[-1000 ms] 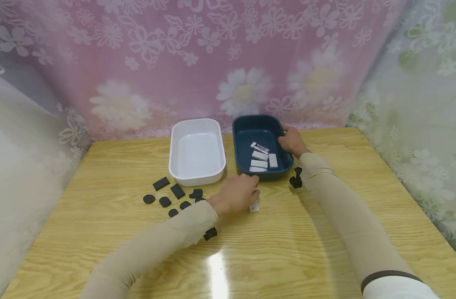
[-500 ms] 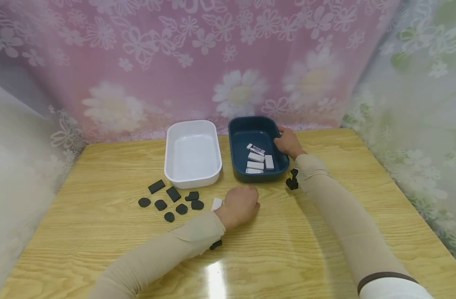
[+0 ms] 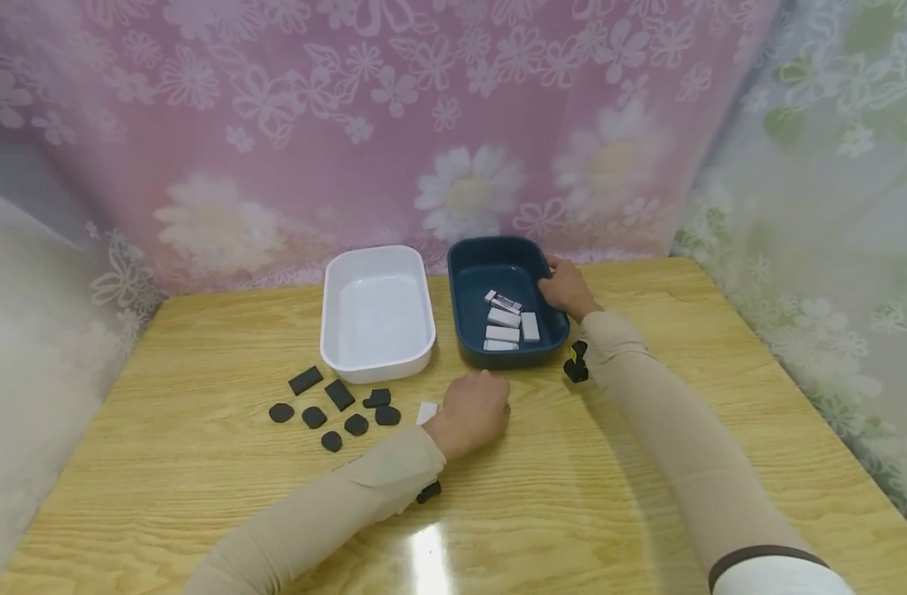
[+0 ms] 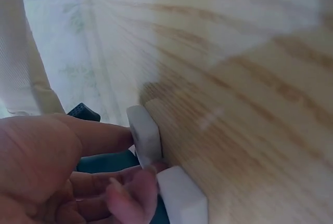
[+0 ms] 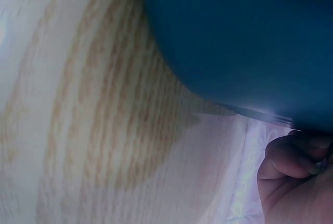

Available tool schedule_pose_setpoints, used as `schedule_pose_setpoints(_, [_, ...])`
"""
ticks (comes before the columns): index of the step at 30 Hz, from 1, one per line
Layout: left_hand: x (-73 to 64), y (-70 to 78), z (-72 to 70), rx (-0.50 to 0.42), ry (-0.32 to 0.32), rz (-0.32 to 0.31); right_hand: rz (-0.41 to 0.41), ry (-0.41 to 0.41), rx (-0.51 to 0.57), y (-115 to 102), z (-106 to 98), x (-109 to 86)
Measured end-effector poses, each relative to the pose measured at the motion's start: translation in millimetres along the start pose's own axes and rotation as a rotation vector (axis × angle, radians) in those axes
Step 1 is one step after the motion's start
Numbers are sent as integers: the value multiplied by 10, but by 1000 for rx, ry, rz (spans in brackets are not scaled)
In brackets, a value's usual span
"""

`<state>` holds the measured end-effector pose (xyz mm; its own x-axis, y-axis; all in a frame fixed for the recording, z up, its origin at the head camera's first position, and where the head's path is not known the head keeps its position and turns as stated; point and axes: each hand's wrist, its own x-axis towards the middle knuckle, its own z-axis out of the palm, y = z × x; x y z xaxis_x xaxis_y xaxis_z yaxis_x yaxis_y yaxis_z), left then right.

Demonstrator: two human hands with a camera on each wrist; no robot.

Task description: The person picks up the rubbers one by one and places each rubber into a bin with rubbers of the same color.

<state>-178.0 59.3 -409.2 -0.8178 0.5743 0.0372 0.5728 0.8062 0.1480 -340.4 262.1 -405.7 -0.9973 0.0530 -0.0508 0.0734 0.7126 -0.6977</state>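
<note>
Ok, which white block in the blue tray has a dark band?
The rearmost block in the blue tray: its dark band sets it apart; the other blocks look mostly white.

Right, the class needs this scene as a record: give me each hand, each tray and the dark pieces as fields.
Left hand: touches a white block
Right hand: grips the blue tray
Blue tray: holds several white blocks, one with dark print
White tray: beside the blue tray, apart
Dark pieces: eight, loose on the table
</note>
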Motion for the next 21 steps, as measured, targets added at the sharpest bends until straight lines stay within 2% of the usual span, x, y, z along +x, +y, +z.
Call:
schedule_pose_setpoints(7, [6,60,-8,19,-35,11,5,3,2,4,-8,-5])
schedule_pose_setpoints(13, [12,104,-3,53,-16,26,-15,13,-4,-10,-2,-9])
schedule_pose_setpoints(18, [2,109,-12,36,-29,22,-1,-2,4,-23,-4,-23])
schedule_pose_setpoints(21, [-6,103,-37,28,-15,27,8,-4,8,-24,-12,-27])
